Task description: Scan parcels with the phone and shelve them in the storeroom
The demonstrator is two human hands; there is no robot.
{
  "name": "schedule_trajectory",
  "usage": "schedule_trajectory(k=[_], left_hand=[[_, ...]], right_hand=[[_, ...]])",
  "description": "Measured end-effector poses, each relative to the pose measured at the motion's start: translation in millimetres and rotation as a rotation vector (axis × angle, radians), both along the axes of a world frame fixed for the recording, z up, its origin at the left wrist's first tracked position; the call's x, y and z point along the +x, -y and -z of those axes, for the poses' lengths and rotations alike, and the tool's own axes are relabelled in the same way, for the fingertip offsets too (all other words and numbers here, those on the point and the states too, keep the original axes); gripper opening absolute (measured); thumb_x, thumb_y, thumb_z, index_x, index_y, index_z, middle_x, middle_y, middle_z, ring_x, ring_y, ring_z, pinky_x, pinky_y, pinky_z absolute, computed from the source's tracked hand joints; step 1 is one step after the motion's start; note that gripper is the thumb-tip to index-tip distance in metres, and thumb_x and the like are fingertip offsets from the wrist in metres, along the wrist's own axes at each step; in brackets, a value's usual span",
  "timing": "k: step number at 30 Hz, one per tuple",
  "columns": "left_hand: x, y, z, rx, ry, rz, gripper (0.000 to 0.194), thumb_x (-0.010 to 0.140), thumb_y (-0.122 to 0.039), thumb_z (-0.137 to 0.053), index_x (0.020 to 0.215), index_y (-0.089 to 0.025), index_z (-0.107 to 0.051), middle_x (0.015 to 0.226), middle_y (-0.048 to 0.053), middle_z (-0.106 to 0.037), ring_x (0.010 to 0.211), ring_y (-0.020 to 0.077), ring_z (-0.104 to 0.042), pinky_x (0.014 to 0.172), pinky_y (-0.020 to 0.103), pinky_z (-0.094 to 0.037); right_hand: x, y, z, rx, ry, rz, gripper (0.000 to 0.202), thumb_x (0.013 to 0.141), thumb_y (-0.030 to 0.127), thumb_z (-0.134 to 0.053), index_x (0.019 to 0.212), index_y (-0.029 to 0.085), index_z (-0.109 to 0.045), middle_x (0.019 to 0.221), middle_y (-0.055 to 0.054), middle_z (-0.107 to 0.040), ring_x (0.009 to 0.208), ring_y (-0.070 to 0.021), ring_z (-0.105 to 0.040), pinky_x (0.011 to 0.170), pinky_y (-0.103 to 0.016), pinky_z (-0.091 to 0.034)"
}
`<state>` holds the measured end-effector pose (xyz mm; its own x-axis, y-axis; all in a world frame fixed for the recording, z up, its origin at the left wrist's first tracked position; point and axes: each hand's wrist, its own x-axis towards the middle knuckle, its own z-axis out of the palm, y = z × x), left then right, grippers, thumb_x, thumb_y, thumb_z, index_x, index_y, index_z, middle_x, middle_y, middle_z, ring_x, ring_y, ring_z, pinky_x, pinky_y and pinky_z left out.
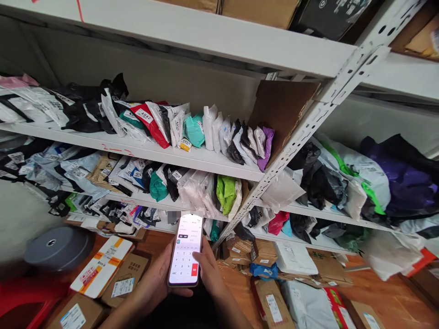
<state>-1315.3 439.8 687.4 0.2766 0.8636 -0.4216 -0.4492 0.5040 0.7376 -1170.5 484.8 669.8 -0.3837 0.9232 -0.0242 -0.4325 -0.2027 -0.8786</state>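
Note:
A smartphone (pixel 184 256) with a lit screen and a number keypad is held upright at the bottom centre. My left hand (pixel 159 274) wraps round its left side, fingers passing behind and under it. On the right edge, my right hand (pixel 206 267) also closes round the phone, its thumb on the screen near the right side of the keypad. Beyond the phone, the white shelves (pixel 206 160) bear packed parcels in plastic bags, among them a red bag (pixel 151 123), a turquoise bag (pixel 195 130) and a lime green bag (pixel 226 193).
Cardboard boxes (pixel 127 278) lie on the floor at left, near a grey round stool (pixel 58 249) and a red plastic object (pixel 30 297). A perforated white post (pixel 291 141) divides the shelves. More boxes and a large white parcel (pixel 305 304) lie at lower right.

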Motion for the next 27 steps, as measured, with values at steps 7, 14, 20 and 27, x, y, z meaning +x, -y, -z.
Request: schedule_trajectory(k=[7, 14, 20, 27], left_hand=[[1, 9, -5.6, 0.038, 0.024, -0.031, 0.082, 0.087, -0.055, -0.047, 0.152, -0.033, -0.001, 0.141, 0.014, -0.052, 0.104, 0.0339, -0.064, 0.064, 0.042, -0.058], [1, 18, -22.6, 0.049, 0.041, 0.055, 0.118, 0.057, -0.018, -0.052, 0.147, -0.031, 0.022, 0.142, 0.010, -0.051, 0.098, 0.0294, -0.065, 0.071, 0.040, -0.057], [6, 24, -32.6, 0.012, -0.040, 0.036, 0.115, 0.059, -0.021, -0.055, 0.151, -0.030, 0.012, 0.143, 0.011, -0.050, 0.100, 0.0306, -0.064, 0.071, 0.041, -0.057], [5, 28, -16.1, 0.037, 0.098, 0.035, 0.111, 0.064, -0.024, -0.053, 0.150, -0.035, 0.016, 0.147, 0.010, -0.045, 0.097, 0.0298, -0.065, 0.070, 0.042, -0.057]], right_hand=[[14, 7, -0.9, 0.039, 0.000, -0.133, 0.062, 0.066, 0.020, -0.060, 0.128, 0.024, -0.051, 0.125, -0.002, -0.066, 0.111, -0.0253, -0.058, 0.092, -0.038, -0.043], [21, 15, 8.0, 0.018, -0.023, -0.153, 0.071, 0.066, 0.021, -0.058, 0.136, 0.024, -0.045, 0.138, -0.002, -0.059, 0.125, -0.0273, -0.050, 0.101, -0.041, -0.038], [18, 24, 4.5, -0.007, -0.013, -0.112, 0.061, 0.073, 0.031, -0.061, 0.132, 0.023, -0.048, 0.126, -0.004, -0.065, 0.111, -0.0264, -0.058, 0.094, -0.039, -0.044], [17, 29, 4.4, -0.039, 0.014, -0.036, 0.048, 0.083, 0.041, -0.061, 0.128, 0.027, -0.051, 0.118, -0.003, -0.067, 0.107, -0.0230, -0.059, 0.094, -0.036, -0.043]])
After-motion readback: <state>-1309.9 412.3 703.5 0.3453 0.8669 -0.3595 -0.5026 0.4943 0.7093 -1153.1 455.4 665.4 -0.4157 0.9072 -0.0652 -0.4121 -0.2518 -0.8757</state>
